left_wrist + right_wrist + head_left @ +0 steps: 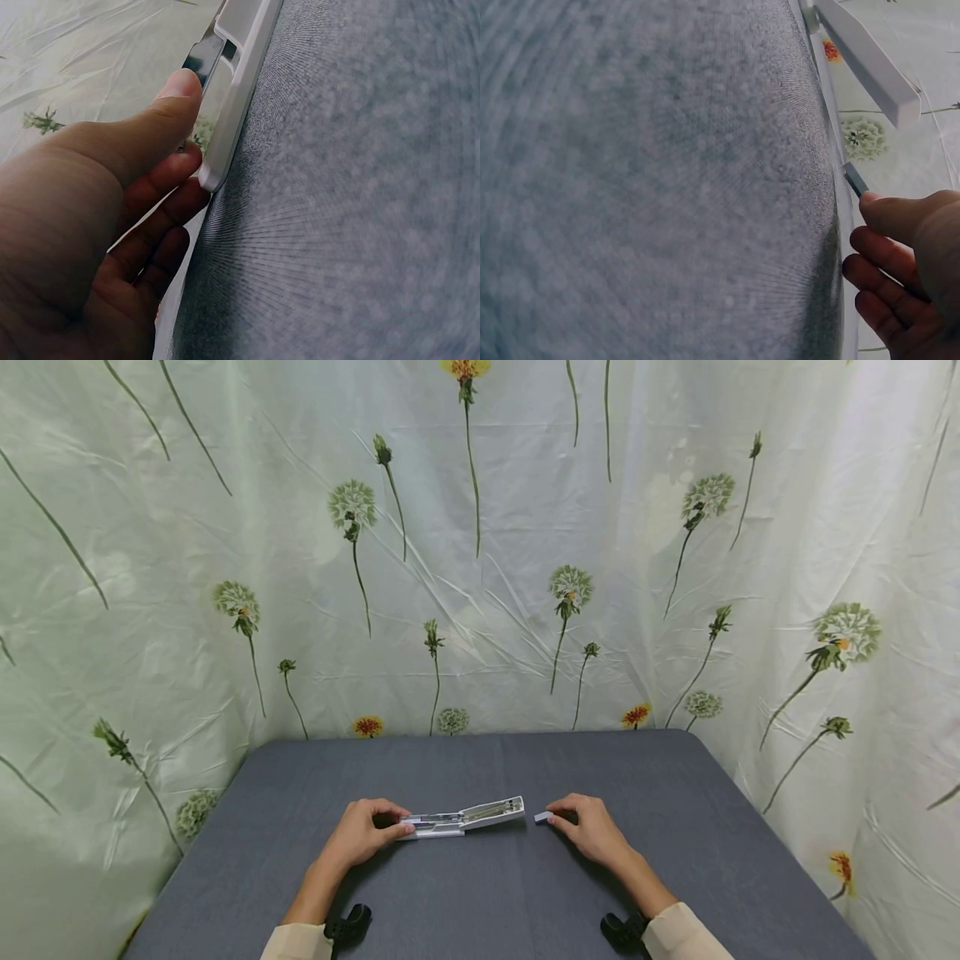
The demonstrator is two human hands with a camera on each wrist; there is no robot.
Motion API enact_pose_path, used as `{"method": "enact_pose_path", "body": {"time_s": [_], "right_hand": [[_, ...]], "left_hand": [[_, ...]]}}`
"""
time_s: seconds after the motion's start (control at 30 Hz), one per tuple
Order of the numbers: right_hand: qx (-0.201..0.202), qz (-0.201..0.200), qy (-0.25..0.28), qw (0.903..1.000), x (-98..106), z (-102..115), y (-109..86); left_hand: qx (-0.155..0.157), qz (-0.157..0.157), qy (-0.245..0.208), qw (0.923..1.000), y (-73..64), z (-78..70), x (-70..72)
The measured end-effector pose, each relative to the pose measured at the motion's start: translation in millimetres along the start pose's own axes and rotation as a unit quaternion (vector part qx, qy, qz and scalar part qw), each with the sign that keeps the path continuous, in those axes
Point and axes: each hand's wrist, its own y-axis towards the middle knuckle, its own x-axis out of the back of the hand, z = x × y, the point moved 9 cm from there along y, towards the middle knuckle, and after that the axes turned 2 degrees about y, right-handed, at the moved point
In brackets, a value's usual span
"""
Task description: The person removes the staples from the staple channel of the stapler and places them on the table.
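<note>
A white stapler (491,813) lies opened out on the cloth, its top part swung over to the right and raised at the tip. My left hand (362,835) pinches the stapler's left end between thumb and fingers. In the left wrist view the thumb presses on the metal piece (204,61) above the white base (238,112). To the right of the stapler, my right hand (592,832) pinches a small grey strip of staples (854,178) between thumb and forefinger. The strip points left, a short gap from the raised tip.
Dark grey cloth (480,902) covers the table. A pale curtain (495,643) with a dandelion print hangs behind the table and on both sides. Black straps with cameras (348,927) sit on both wrists.
</note>
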Motion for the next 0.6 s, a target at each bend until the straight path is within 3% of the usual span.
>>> {"method": "enact_pose_path", "body": {"time_s": [0.33, 0.6], "right_hand": [[0.004, 0.01, -0.01, 0.9999, -2.6, -3.6, -1.0], [0.026, 0.02, -0.06, 0.9977, -3.9, 1.0, -2.1]], "left_hand": [[0.001, 0.002, -0.001, 1.0, 0.5, -0.2, -0.5], [-0.004, 0.003, -0.003, 1.0, 0.5, -0.2, -0.1]]}}
